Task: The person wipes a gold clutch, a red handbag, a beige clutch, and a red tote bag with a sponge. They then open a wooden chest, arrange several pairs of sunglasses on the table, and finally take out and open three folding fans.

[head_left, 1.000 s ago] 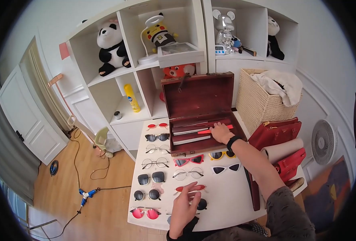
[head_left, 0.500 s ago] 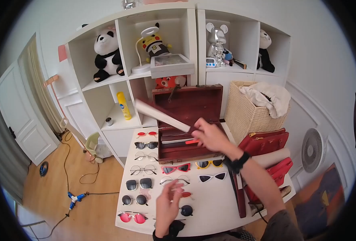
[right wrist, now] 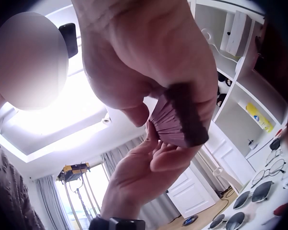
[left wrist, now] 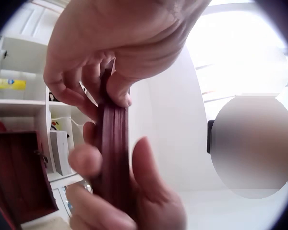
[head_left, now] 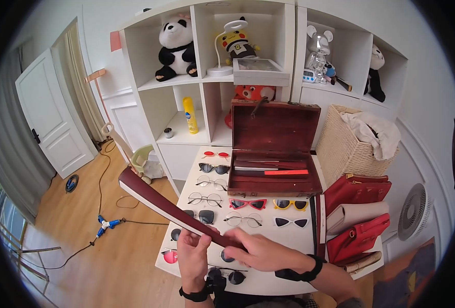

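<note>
Both hands hold a dark red folding fan (head_left: 168,207) with a white edge, slanting up to the left over the table's near left part. My left hand (head_left: 194,256) pinches it with thumb and fingers partway along. My right hand (head_left: 263,251) grips the near end, fingers wrapped over it. In the right wrist view the fan's pleats (right wrist: 169,125) show slightly spread between the two hands. Behind stands an open dark red case (head_left: 275,128), holding several long folded fans, one with a bright red part (head_left: 286,172).
Several pairs of glasses lie in rows on the white table (head_left: 284,238), including red-framed sunglasses (head_left: 247,204) and yellow ones (head_left: 290,205). Red handbags (head_left: 358,241) stand at the right edge. Behind them are a woven basket (head_left: 348,136) and white shelves with plush toys.
My right hand has lifted the folding fan out of the case and brought it nearer, over the glasses. My left hand, free before, now holds it too. The view has shifted.
</note>
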A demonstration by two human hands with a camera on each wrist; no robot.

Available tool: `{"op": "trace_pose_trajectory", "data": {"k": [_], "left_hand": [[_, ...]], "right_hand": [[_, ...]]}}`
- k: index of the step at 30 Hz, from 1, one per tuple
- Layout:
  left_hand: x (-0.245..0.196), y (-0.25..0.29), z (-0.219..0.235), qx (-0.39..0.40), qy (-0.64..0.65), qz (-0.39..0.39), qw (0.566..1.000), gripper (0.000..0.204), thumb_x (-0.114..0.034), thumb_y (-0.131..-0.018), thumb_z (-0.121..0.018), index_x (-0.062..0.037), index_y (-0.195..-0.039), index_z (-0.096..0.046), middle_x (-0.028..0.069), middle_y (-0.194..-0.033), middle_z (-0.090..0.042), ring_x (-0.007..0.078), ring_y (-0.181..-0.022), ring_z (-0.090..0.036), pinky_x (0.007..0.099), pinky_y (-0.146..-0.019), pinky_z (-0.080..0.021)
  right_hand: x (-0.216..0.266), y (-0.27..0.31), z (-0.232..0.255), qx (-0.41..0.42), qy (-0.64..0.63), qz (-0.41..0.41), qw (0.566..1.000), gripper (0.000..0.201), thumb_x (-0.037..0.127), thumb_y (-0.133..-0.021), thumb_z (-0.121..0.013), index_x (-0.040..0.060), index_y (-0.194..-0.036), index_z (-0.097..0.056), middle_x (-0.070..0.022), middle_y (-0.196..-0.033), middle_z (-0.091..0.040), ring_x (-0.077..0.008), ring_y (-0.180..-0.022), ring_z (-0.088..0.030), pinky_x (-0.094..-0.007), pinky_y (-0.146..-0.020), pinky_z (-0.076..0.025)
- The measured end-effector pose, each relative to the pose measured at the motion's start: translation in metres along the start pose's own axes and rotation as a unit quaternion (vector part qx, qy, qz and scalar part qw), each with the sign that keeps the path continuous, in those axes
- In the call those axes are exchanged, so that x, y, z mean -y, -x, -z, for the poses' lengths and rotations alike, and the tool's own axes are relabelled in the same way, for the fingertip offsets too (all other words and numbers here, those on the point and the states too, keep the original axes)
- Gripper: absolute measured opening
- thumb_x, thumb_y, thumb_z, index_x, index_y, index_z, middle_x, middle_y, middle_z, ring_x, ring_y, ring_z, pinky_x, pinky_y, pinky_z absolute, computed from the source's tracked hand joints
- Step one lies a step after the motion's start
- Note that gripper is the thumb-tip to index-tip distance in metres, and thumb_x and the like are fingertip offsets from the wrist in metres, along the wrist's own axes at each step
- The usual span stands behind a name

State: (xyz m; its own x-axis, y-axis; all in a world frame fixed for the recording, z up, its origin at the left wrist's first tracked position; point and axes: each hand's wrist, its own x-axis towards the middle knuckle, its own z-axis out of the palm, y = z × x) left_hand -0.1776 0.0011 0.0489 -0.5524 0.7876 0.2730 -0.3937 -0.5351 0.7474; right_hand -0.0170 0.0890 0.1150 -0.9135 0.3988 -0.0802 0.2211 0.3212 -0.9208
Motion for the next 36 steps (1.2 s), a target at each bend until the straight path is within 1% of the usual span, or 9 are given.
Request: {"op": "trace_pose_trajectory", "data": {"k": [4,12,14,19,22,23,25,30,36], "left_hand": [[-0.006,0.004,-0.004,0.031,-0.065,0.037,0.997,0.028,0.002,-0.089,-0.067,0.0037,-0.114,-0.054,0.016,-0.101,-0.071,0.0232,-0.094,-0.07,0.0332,-0.088,-0.055],[0.01,0.01,-0.033,0.053,-0.102,0.116,0.987,0.046,0.003,-0.094,-0.06,0.0042,-0.136,-0.041,0.014,-0.116,-0.066,0.0204,-0.109,-0.064,0.0301,-0.093,-0.051],[0.009,0.011,-0.041,0.081,-0.154,0.131,0.976,0.048,0.001,-0.095,-0.06,0.005,-0.138,-0.039,0.0161,-0.121,-0.064,0.0211,-0.112,-0.062,0.0306,-0.097,-0.048],[0.013,0.019,-0.056,0.096,-0.095,0.105,0.985,0.049,-0.004,-0.096,-0.06,0.0064,-0.138,-0.038,0.0182,-0.129,-0.061,0.0206,-0.116,-0.06,0.0322,-0.099,-0.047],[0.014,0.013,-0.054,0.087,-0.168,0.156,0.97,0.045,-0.004,-0.097,-0.06,0.0064,-0.136,-0.04,0.0177,-0.128,-0.061,0.0208,-0.118,-0.06,0.0326,-0.1,-0.046],[0.011,0.013,-0.051,0.128,-0.137,0.199,0.962,0.043,-0.004,-0.097,-0.059,0.0063,-0.135,-0.042,0.0169,-0.126,-0.063,0.0205,-0.117,-0.06,0.0327,-0.1,-0.046],[0.01,0.014,-0.052,0.169,-0.106,0.245,0.949,0.041,-0.004,-0.097,-0.058,0.0062,-0.133,-0.043,0.0161,-0.124,-0.064,0.0201,-0.116,-0.06,0.0328,-0.1,-0.046],[0.014,0.016,-0.064,0.186,-0.178,0.223,0.94,0.037,-0.001,-0.094,-0.06,0.0046,-0.129,-0.047,0.0163,-0.126,-0.063,0.0216,-0.114,-0.061,0.035,-0.1,-0.047],[0.042,0.019,-0.063,0.122,-0.316,0.149,0.929,0.046,-0.022,-0.089,-0.074,0.0031,-0.12,-0.05,0.014,-0.1,-0.072,0.0232,-0.092,-0.07,0.0332,-0.08,-0.053]], "right_hand": [[-0.019,0.021,-0.009,0.013,-0.059,-0.037,0.998,0.039,0.027,-0.106,-0.04,0.0019,-0.135,-0.047,-0.0033,-0.083,-0.06,-0.0109,-0.069,-0.051,-0.0251,-0.065,-0.043],[-0.039,0.042,-0.036,-0.217,-0.026,-0.032,0.975,0.035,0.028,-0.102,-0.05,0.0036,-0.127,-0.058,-0.0089,-0.074,-0.062,-0.0218,-0.061,-0.059,-0.031,-0.059,-0.046],[-0.039,0.039,-0.04,-0.362,0.148,0.069,0.918,0.039,0.027,-0.096,-0.061,0.0032,-0.126,-0.059,-0.0108,-0.082,-0.064,-0.026,-0.063,-0.061,-0.0327,-0.058,-0.048],[-0.045,0.049,-0.028,-0.406,0.397,0.049,0.822,0.049,0.029,-0.087,-0.072,0.0018,-0.125,-0.059,-0.0151,-0.096,-0.066,-0.0282,-0.068,-0.066,-0.0358,-0.058,-0.051],[-0.06,0.059,-0.022,-0.307,0.036,0.05,0.95,0.051,0.031,-0.095,-0.065,0.0029,-0.133,-0.048,-0.0138,-0.095,-0.065,-0.0186,-0.057,-0.06,-0.0285,-0.051,-0.047],[-0.061,0.065,-0.016,-0.31,0.035,0.049,0.949,0.051,0.031,-0.095,-0.065,0.0029,-0.133,-0.048,-0.0138,-0.095,-0.065,-0.0186,-0.057,-0.06,-0.0285,-0.051,-0.047],[-0.054,0.074,-0.004,-0.078,-0.379,-0.068,0.92,0.047,0.035,-0.104,-0.048,0.0024,-0.138,-0.041,-0.0126,-0.097,-0.065,-0.0131,-0.054,-0.057,-0.0235,-0.049,-0.044],[-0.085,0.074,-0.015,-0.05,-0.44,-0.031,0.896,0.048,0.04,-0.108,-0.033,0.0006,-0.133,-0.043,-0.0087,-0.092,-0.061,-0.0075,-0.056,-0.048,-0.0205,-0.05,-0.038],[-0.077,0.067,-0.032,-0.237,-0.252,-0.116,0.931,0.056,0.042,-0.108,-0.031,0.0003,-0.083,-0.06,-0.0041,-0.071,-0.057,-0.0107,-0.056,-0.047,-0.0258,-0.053,-0.038]]}}
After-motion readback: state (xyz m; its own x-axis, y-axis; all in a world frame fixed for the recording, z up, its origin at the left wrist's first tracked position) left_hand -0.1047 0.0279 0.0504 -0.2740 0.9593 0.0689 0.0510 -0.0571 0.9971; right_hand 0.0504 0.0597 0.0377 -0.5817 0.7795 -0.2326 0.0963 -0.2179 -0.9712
